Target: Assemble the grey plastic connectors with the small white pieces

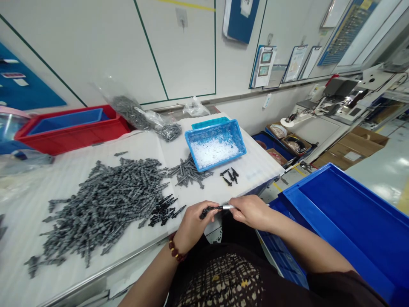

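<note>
Black plastic part point(211, 209): one, pinched between pressed fingers of the left hand point(191, 226)
Silver tip point(228, 207): one, pinched by the right hand point(252, 212)

Bright, glare on floor point(388, 164), warped edges

This is a factory assembly workshop: a long white-covered desk point(96, 145) holds heaps of small grey plastic parts point(102, 209), with stacking plastic crates point(72, 130) point(338, 221) and clipboards point(263, 67) on the wall.
</note>
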`<action>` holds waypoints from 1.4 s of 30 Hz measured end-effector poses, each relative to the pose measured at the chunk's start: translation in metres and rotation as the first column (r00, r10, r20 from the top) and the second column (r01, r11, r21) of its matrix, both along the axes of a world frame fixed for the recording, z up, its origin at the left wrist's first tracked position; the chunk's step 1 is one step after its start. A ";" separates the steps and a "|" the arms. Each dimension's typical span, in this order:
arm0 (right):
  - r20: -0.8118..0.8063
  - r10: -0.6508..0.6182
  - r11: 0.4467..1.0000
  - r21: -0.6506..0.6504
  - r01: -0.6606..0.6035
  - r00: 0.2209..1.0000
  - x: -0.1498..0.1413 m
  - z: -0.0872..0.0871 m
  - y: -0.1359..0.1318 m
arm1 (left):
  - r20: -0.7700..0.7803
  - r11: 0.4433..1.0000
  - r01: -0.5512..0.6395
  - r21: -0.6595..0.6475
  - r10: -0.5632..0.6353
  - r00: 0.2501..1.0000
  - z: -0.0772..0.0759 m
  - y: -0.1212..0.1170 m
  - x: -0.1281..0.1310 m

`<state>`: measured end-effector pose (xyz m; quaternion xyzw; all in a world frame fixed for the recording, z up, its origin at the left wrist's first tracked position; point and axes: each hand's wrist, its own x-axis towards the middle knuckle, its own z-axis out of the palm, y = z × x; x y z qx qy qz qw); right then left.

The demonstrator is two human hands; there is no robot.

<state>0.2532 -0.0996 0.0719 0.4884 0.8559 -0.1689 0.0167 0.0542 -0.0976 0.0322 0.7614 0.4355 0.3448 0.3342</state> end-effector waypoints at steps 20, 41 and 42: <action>-0.055 -0.025 0.999 0.026 0.026 0.998 -0.001 -0.002 -0.003 | -0.007 0.992 0.063 0.110 -0.063 0.998 -0.003 -0.006 -0.001; -0.097 0.041 0.999 0.028 -0.038 0.994 0.002 -0.009 -0.002 | 0.022 0.999 0.038 -0.031 -0.037 0.999 -0.001 -0.009 -0.004; -0.094 0.034 0.998 0.046 -0.029 0.995 0.001 -0.010 -0.002 | 0.023 0.999 0.038 -0.028 -0.037 0.999 -0.001 -0.009 -0.004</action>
